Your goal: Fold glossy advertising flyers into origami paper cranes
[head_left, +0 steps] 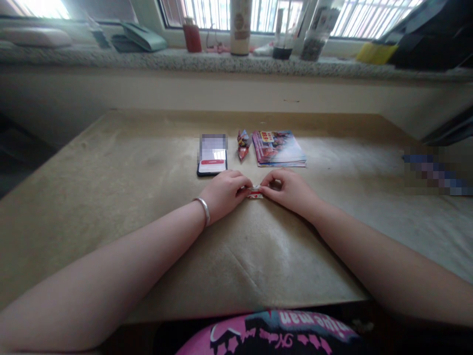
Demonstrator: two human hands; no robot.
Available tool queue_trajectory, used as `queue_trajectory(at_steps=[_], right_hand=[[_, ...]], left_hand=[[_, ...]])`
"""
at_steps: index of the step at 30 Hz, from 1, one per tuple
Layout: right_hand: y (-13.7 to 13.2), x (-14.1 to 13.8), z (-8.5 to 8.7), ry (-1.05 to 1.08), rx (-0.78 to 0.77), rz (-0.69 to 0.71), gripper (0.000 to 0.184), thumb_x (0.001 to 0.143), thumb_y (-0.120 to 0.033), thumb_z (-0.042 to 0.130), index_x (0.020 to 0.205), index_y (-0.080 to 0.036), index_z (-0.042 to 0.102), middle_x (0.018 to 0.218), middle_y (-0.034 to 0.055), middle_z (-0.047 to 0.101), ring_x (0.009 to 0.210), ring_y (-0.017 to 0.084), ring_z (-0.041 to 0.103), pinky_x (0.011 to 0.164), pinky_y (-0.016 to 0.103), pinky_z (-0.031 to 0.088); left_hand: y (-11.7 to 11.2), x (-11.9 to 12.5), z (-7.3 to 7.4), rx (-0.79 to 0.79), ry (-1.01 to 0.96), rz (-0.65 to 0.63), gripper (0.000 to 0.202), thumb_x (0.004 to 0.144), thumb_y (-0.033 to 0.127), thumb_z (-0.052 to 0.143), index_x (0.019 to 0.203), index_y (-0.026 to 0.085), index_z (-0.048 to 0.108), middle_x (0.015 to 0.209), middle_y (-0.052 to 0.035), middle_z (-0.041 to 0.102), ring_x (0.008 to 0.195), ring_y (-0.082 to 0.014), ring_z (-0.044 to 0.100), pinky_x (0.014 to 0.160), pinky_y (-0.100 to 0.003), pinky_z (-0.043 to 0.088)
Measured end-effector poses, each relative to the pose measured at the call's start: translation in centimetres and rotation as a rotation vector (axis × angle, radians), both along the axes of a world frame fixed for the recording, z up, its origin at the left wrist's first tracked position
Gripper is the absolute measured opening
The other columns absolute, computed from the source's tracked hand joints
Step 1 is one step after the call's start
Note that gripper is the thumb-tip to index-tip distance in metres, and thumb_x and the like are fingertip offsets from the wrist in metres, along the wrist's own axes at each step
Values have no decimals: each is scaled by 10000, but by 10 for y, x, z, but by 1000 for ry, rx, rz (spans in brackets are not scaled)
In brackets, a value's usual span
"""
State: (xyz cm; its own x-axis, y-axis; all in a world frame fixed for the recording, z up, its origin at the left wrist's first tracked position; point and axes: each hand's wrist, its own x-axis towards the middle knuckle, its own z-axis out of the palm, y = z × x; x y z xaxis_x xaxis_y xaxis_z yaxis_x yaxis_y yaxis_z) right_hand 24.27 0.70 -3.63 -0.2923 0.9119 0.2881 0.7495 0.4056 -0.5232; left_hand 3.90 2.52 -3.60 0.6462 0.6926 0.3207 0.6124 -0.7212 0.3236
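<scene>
A small folded piece of printed paper (254, 193), red and white, lies on the brown table (129, 197) between my two hands. My left hand (222, 193), with a silver bangle at the wrist, pinches its left end with closed fingers. My right hand (288, 189) pinches its right end, fingers curled over it. Most of the paper is hidden under my fingertips. Just behind my hands lie a phone (212, 155), a finished folded paper shape (243, 144) and a stack of colourful flyers (278, 147).
A stone windowsill (221, 61) runs along the back with a red container (192, 37), a tall cylinder (240, 27), jars and a yellow object (376, 52). A blurred bluish thing (436, 170) lies at the table's right side. The table's near edge is at my lap.
</scene>
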Motion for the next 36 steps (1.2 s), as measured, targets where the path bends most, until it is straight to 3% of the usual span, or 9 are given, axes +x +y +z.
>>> queue_trajectory(at_steps=[7, 11, 19, 28, 36], right_hand=[[-3, 2, 0, 81, 15, 79, 123, 728, -269, 653, 831, -205, 634, 800, 18, 654, 695, 147, 559, 606, 265, 430], [-4, 3, 0, 21, 8, 117, 149, 726, -238, 652, 874, -214, 656, 789, 16, 652, 696, 150, 555, 607, 266, 430], [-5, 1, 4, -69, 20, 118, 26, 747, -226, 648, 755, -210, 668, 703, 13, 629, 710, 158, 553, 648, 277, 428], [-7, -3, 4, -120, 78, 158, 74, 775, -193, 592, 701, -193, 595, 720, 32, 603, 731, 171, 545, 661, 283, 407], [-5, -3, 4, -104, 77, 185, 103, 764, -129, 575, 678, -183, 591, 717, 32, 599, 745, 173, 544, 675, 284, 406]], left_hand=[[-4, 2, 2, -48, -41, 23, 99, 807, 145, 572, 892, 166, 618, 806, -15, 596, 732, -134, 552, 711, -257, 450], [-3, 1, 1, -57, -54, -13, 129, 789, 110, 580, 895, 171, 623, 811, -12, 607, 754, -136, 558, 723, -256, 456], [-2, 0, -2, -35, -48, -56, 103, 807, 135, 583, 855, 173, 665, 771, -16, 622, 732, -137, 569, 712, -252, 455], [-2, 4, -1, 60, -5, -73, 122, 835, 226, 601, 779, 149, 676, 759, -44, 635, 747, -155, 578, 701, -262, 447], [-2, 7, 1, 96, 44, -80, 141, 820, 143, 574, 722, 150, 674, 722, -28, 621, 715, -147, 566, 672, -248, 430]])
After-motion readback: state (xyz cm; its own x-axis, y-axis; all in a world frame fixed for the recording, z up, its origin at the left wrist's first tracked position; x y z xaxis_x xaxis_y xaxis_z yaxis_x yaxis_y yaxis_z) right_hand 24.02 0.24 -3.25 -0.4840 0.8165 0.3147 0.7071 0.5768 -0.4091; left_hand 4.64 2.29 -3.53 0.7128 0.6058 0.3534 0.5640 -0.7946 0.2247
